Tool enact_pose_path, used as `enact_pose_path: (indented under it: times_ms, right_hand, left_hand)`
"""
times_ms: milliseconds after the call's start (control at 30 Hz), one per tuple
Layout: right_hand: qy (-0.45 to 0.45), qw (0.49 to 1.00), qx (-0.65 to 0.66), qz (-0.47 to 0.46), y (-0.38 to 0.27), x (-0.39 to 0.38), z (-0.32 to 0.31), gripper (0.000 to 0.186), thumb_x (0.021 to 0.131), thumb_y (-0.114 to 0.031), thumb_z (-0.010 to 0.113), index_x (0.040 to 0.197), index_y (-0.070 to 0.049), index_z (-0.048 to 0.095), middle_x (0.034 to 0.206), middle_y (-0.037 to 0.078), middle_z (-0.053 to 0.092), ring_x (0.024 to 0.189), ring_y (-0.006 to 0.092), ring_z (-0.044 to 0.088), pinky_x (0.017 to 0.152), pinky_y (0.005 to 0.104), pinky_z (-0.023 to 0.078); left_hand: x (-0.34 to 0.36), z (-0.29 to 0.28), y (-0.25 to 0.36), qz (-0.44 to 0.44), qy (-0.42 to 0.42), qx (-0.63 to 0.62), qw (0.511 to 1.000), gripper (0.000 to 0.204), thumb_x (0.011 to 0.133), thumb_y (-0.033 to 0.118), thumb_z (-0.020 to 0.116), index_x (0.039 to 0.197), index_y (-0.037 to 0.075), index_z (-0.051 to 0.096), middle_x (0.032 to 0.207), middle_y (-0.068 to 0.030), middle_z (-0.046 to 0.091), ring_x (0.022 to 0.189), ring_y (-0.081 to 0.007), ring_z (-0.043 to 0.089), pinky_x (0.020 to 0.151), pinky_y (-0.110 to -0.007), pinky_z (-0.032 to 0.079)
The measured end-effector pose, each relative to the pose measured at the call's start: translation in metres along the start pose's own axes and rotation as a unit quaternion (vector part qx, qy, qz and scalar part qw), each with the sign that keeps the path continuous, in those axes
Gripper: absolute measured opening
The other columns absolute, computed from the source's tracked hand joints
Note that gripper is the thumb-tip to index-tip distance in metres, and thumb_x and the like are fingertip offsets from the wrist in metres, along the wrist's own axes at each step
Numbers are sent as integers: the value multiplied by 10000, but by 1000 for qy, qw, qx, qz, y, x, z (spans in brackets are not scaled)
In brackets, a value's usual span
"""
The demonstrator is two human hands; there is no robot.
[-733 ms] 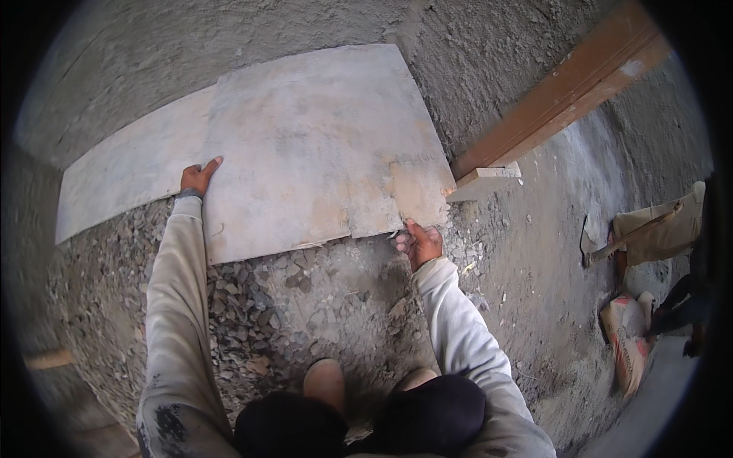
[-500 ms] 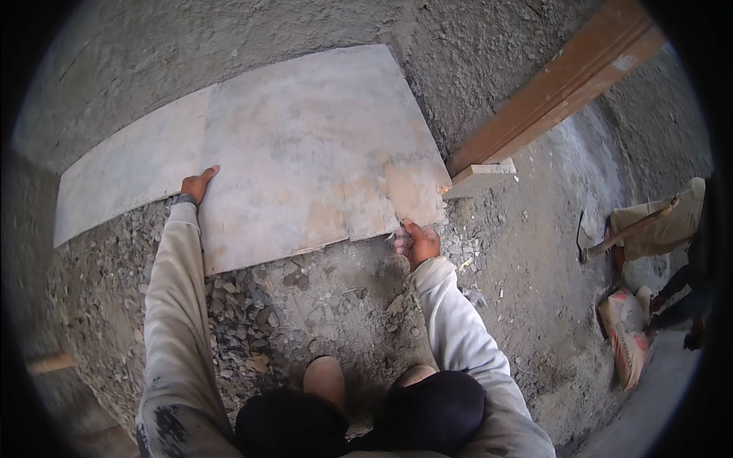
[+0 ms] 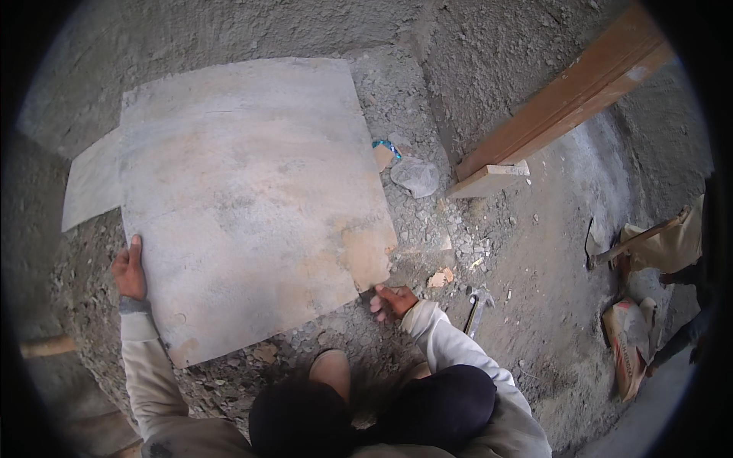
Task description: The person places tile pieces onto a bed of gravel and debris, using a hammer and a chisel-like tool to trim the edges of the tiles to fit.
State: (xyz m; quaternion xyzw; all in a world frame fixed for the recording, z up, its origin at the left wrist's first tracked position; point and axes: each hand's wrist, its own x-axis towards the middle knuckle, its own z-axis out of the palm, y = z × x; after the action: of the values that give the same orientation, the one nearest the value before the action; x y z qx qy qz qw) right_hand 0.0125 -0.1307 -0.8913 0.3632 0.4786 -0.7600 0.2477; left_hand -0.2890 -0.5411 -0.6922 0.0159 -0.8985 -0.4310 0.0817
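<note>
A large, whitish, stained board (image 3: 252,183) lies tilted across the lower middle and left of the view, partly over a second pale board (image 3: 88,183). My left hand (image 3: 130,271) grips the big board's left edge, thumb on top. The fingers of my right hand (image 3: 389,301) curl at its lower right corner, pinching the ragged edge. Just right of that hand lies a claw hammer (image 3: 479,305). Beyond the board's right edge, a clear plastic bag (image 3: 414,177) rests on broken rubble.
A brown timber post (image 3: 557,88) rises from a wooden block (image 3: 492,179) by rough plastered walls (image 3: 229,30). At right are a long-handled tool (image 3: 634,243), sacks (image 3: 622,343) and part of a person in dark clothing (image 3: 676,336). Gravel (image 3: 267,343) surrounds my feet.
Both hands have drawn the big board toward me and slightly left. The rubble, plastic bag and scraps beside its right edge have come into view, and less of the second board shows.
</note>
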Motion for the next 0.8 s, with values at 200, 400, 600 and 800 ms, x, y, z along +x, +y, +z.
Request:
enact_pose_path:
  times_ms: [200, 400, 600, 800]
  right_hand:
    - [598, 638, -433, -217, 63, -66, -100, 612, 757, -300, 646, 1219, 23, 408, 1141, 261, 468, 1049, 422, 456, 891, 454, 383]
    - [582, 709, -383, 109, 108, -93, -101, 547, 751, -348, 649, 1123, -9, 434, 1040, 221, 533, 974, 372, 527, 813, 426, 436]
    - [436, 888, -139, -46, -13, -107, -62, 239, 756, -199, 579, 902, -45, 469, 615, 112, 541, 470, 271, 545, 431, 362, 451]
    - [91, 928, -5, -362, -224, -16, -55, 381, 786, -83, 474, 1160, -38, 420, 709, 65, 514, 517, 173, 537, 470, 300, 470]
  left_hand:
    - [-14, -60, 2, -37, 22, 81, 996, 406, 862, 309, 607, 580, 30, 523, 584, 36, 485, 550, -64, 385, 499, -242, 338]
    - [-17, -56, 3, -17, 41, 149, 988, 440, 860, 335, 598, 642, -44, 555, 565, -20, 506, 546, -94, 400, 500, -289, 353]
    - [-7, -49, -6, -17, 76, 191, 978, 499, 853, 397, 584, 620, -40, 525, 504, -61, 436, 525, -111, 348, 477, -327, 324]
    - [0, -34, -58, -70, 7, 258, 963, 526, 833, 456, 555, 731, -59, 585, 679, -271, 569, 630, -382, 570, 594, -432, 424]
